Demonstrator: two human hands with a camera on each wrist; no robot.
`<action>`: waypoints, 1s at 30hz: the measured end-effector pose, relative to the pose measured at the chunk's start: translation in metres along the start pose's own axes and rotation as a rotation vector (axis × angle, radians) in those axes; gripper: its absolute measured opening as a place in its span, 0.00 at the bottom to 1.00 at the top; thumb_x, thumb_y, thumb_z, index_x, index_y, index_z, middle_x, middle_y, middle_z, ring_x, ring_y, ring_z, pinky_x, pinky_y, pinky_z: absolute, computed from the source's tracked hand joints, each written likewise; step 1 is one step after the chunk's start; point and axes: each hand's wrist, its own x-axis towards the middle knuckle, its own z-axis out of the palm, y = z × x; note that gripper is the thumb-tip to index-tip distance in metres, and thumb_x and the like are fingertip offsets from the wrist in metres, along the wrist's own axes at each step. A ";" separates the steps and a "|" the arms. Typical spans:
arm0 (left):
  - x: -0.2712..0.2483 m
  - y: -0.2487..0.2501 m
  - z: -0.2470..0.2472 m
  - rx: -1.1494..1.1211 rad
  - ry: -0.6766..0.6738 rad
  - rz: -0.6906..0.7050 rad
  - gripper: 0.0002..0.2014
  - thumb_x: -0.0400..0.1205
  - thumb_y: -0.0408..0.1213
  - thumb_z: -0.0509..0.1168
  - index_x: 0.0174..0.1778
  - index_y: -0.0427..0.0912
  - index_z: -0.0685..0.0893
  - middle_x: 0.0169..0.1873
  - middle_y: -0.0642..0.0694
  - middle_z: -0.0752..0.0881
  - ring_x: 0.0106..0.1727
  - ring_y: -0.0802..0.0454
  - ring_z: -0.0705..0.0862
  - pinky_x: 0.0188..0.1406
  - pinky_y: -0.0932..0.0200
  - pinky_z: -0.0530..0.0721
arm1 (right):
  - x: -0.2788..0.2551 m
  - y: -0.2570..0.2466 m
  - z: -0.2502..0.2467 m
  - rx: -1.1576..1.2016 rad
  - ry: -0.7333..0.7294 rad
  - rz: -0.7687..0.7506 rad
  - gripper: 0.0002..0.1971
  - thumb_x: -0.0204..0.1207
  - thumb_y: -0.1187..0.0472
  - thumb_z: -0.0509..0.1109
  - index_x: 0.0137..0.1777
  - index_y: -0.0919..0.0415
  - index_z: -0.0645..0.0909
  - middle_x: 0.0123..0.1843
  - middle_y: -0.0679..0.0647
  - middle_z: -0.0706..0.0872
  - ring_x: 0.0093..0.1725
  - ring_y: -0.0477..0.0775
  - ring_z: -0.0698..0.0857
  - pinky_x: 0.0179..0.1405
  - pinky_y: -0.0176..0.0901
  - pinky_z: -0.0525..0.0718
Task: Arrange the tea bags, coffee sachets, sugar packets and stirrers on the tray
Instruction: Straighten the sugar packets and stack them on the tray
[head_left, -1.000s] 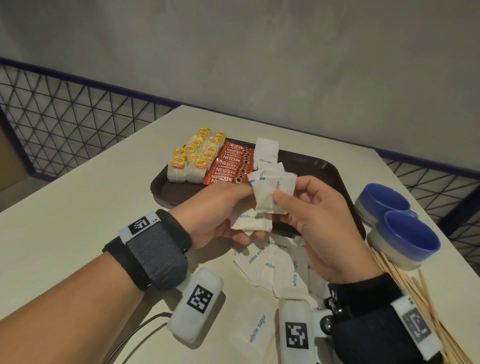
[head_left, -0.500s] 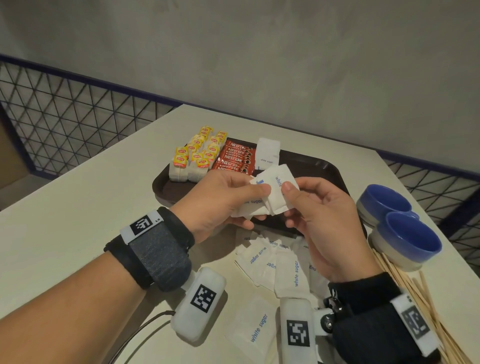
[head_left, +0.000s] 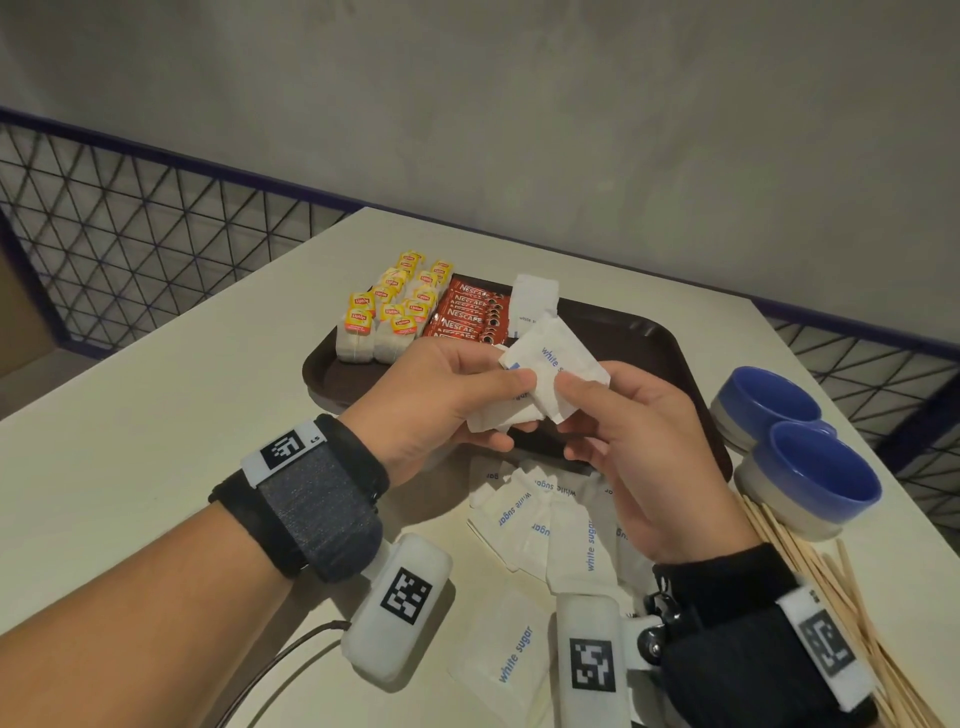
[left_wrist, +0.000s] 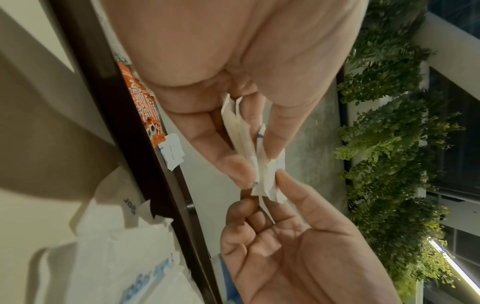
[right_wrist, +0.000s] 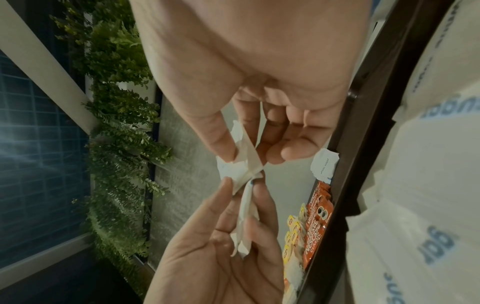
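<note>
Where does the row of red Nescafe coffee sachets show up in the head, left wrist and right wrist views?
Head: Nescafe sachets lie upper centre on the brown tray, between the tea bags and a white sugar packet.
Left wrist: sachets at left centre, beside the tray's dark rim.
Right wrist: sachets at lower right, against the rim.
Shared landmark: that lone sugar packet next to the sachets.

The head camera looked forward and down from above the tabletop (head_left: 156, 441), taking in the whole tray (head_left: 649, 343) and both hands. Each wrist camera sat very near its own palm, looking along the fingers (left_wrist: 228, 162) toward the other hand, its picture turned sideways. All three views shared the held packets (head_left: 550, 374), the tray rim and the sachets (head_left: 467, 317).
</note>
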 end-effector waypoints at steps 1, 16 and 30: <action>0.000 0.000 0.000 0.004 -0.002 -0.001 0.05 0.83 0.32 0.72 0.46 0.36 0.93 0.50 0.41 0.94 0.43 0.50 0.92 0.30 0.60 0.89 | 0.000 0.000 0.000 -0.006 0.004 -0.003 0.06 0.81 0.59 0.75 0.54 0.57 0.91 0.50 0.58 0.93 0.44 0.53 0.87 0.39 0.43 0.85; -0.002 0.001 0.001 0.002 0.003 -0.003 0.06 0.84 0.33 0.71 0.50 0.37 0.93 0.52 0.42 0.94 0.45 0.51 0.92 0.30 0.61 0.90 | -0.001 -0.001 0.001 0.093 0.020 0.012 0.05 0.81 0.66 0.73 0.52 0.66 0.89 0.53 0.64 0.92 0.46 0.57 0.85 0.38 0.44 0.86; 0.000 0.015 -0.009 -0.025 0.204 0.018 0.09 0.87 0.29 0.67 0.54 0.39 0.93 0.55 0.37 0.93 0.47 0.44 0.95 0.35 0.58 0.91 | 0.024 -0.041 -0.009 0.182 0.179 0.039 0.03 0.81 0.66 0.74 0.51 0.66 0.85 0.43 0.59 0.89 0.39 0.50 0.83 0.36 0.39 0.85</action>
